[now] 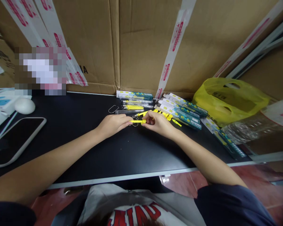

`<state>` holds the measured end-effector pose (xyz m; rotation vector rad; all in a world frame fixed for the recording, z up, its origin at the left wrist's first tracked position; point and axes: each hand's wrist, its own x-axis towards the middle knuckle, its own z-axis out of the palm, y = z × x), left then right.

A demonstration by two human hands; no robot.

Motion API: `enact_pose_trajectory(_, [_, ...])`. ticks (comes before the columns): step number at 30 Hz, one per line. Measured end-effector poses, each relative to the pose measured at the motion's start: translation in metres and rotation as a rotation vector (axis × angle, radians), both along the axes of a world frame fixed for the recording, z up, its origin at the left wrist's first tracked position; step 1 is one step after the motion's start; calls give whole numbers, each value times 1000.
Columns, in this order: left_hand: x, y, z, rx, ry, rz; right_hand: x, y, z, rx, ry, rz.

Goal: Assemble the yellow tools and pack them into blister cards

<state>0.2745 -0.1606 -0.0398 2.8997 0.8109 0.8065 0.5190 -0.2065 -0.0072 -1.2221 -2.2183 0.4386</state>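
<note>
Behind everything we see a tall cardboard wall [139,47], seamed and crossed by strips of tape with red print. In front of it runs our black surface [122,157], its front edge pale. At its right end sits a yellow plastic bag [207,97], handles up, with a clear bottle [242,128] tilted just in front of it. On the left lies a phone [16,141] in a pale case, screen dark.

Our left hand [114,124] and right hand [159,124] meet over the middle of the surface. Beyond the right one, slim printed boxes [181,110] lie overlapping at an angle; another lies nearer the bottle, and one more rests along the back. A white rounded object [24,105] sits behind the phone. Clear sleeves [138,103], some with yellow parts inside, lie in front of the back box.

Between our hands is a slender yellow rod [136,121]: the left fingers pinch one end, and the right fingers close narrowly on the other, by a wider collar. Loose yellow pieces [167,116] lie just past our right hand, and a bent wire [114,106] lies beside the sleeves.
</note>
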Motion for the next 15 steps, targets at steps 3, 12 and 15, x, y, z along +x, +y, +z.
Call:
enact_pose_trajectory(3, [-1, 2, 0, -53, -40, -23, 2, 2, -1, 72, -7, 25])
enact_pose_trajectory(12, [2, 4, -1, -169, -158, -76, 2, 2, 1, 129, -15, 74])
enact_pose_trajectory(15, [2, 6, -1, -209, -175, -72, 4, 2, 3, 114, -15, 48])
